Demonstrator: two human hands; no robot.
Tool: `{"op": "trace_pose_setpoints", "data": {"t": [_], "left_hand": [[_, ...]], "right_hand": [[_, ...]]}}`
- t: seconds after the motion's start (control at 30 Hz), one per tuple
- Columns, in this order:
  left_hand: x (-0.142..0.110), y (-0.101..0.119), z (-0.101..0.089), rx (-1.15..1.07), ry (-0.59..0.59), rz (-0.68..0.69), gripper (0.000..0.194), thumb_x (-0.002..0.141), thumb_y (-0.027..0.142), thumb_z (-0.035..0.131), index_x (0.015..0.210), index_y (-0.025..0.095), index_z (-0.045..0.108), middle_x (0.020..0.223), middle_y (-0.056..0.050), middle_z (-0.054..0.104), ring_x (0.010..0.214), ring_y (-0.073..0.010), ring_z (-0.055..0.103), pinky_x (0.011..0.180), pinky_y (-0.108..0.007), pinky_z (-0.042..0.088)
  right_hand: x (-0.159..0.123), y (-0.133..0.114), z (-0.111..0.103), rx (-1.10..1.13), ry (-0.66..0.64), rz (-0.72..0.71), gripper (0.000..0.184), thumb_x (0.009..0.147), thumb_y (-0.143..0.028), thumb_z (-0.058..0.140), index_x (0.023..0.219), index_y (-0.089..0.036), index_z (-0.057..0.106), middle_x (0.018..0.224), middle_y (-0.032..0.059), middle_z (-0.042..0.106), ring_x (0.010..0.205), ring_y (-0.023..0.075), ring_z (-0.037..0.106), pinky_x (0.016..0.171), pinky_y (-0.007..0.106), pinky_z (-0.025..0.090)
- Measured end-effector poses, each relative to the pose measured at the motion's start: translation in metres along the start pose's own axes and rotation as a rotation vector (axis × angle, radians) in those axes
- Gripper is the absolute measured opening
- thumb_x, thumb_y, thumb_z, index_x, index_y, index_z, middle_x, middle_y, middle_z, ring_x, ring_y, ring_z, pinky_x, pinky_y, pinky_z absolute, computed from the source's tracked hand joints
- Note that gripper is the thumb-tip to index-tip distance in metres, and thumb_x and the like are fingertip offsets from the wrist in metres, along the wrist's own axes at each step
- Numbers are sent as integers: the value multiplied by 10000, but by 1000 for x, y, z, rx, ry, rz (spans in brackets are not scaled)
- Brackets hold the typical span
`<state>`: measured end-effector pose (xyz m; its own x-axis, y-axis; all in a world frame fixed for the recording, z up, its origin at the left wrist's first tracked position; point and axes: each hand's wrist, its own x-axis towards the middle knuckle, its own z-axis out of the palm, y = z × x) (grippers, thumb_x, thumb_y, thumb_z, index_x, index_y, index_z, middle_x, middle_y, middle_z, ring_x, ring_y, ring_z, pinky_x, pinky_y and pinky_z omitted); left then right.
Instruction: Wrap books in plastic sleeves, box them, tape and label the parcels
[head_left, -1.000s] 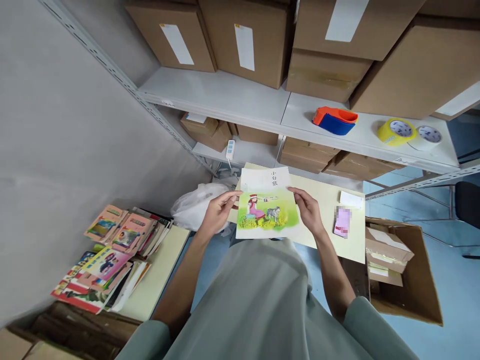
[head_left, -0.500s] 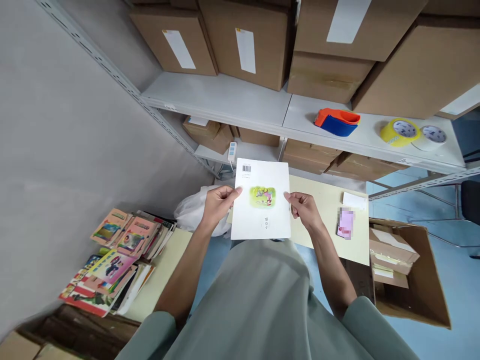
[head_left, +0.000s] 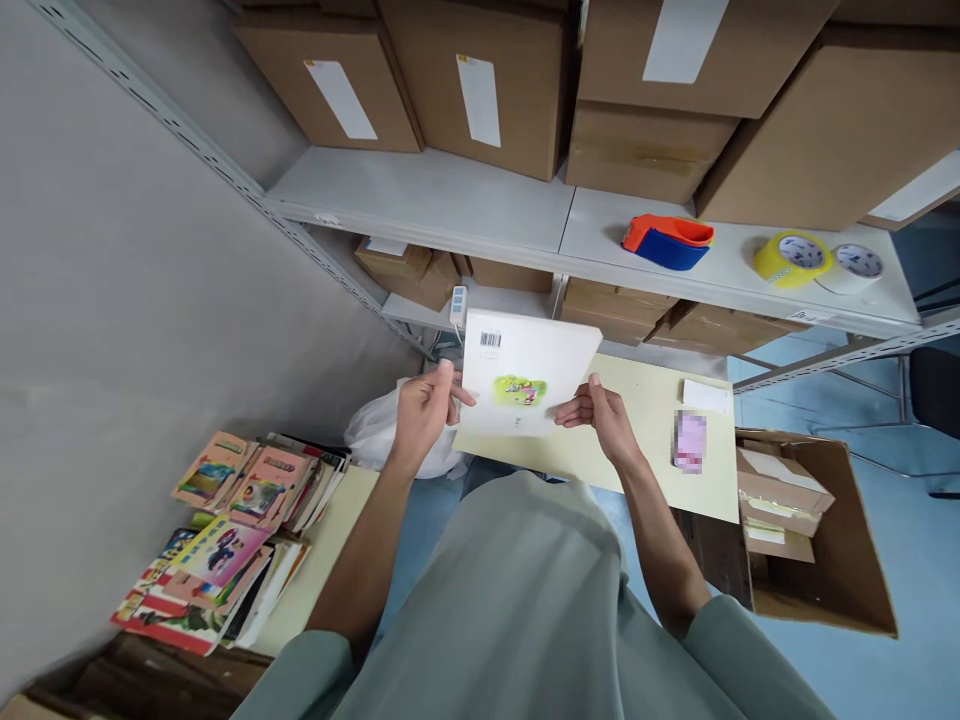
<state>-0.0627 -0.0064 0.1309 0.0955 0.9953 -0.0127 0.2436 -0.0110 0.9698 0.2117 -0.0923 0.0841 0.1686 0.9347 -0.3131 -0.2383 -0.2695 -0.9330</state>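
I hold a thin white picture book (head_left: pixel 525 375) with both hands, its back cover up, showing a barcode and a small green picture. My left hand (head_left: pixel 421 415) grips its left edge, thumb on top. My right hand (head_left: pixel 600 420) pinches the lower right edge. The book tilts away from me above a pale yellow table (head_left: pixel 645 450).
Stacks of colourful children's books (head_left: pixel 232 520) lie on a low table at the left. An open cardboard box (head_left: pixel 817 530) stands at the right. The shelf holds a tape dispenser (head_left: pixel 667 240), tape rolls (head_left: pixel 784 260) and cardboard boxes (head_left: pixel 480 80). A white plastic bag (head_left: pixel 375 430) sits by my left hand.
A second ago the front cover faced me. I turned the book over to its back cover, and now it tilts flatter, away from me.
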Motion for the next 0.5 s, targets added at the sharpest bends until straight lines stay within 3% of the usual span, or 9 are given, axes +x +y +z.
{"op": "trace_pose_setpoints", "data": {"t": [0.1,0.17,0.27,0.37,0.43,0.5], "left_hand": [[-2,6,-2,-37,-20,29,803,1008,910,505,740,199,765,651,-91,762,472,-168,623,477,-293,512],[-1,7,-3,-7,-58,39,731,972,890,614,813,201,800,734,-91,800,565,-194,698,531,-295,555],[0,5,1,107,-127,76,517,877,720,866,962,210,836,889,-83,850,733,-229,785,634,-289,602],[-4,0,16,252,-188,200,313,952,511,848,1084,227,840,966,-65,861,798,-220,804,706,-281,617],[-15,-3,32,368,-259,344,168,1043,370,739,1109,248,835,1021,-46,861,848,-197,809,758,-269,618],[-32,-4,52,500,-361,503,172,1093,253,655,1110,268,825,1081,-28,855,928,-175,815,789,-251,609]], "right_hand": [[4,6,-5,6,-38,32,862,901,-1046,506,912,-216,741,844,126,829,780,269,801,728,377,641],[9,14,-8,-18,-47,22,800,893,-1001,604,972,-220,758,816,62,790,775,233,763,727,339,601],[22,31,-11,-73,-53,-51,659,807,-842,859,1046,-240,741,675,-62,633,688,165,627,721,297,526],[40,55,-11,-53,-33,-92,629,756,-761,928,1066,-262,704,614,-117,530,654,147,548,719,294,492],[52,72,-10,24,1,-91,618,727,-743,944,1028,-276,673,676,-84,636,709,167,612,766,320,527],[61,89,-8,95,4,-92,611,698,-717,969,1015,-279,684,830,-7,772,834,219,706,846,373,581]]}}
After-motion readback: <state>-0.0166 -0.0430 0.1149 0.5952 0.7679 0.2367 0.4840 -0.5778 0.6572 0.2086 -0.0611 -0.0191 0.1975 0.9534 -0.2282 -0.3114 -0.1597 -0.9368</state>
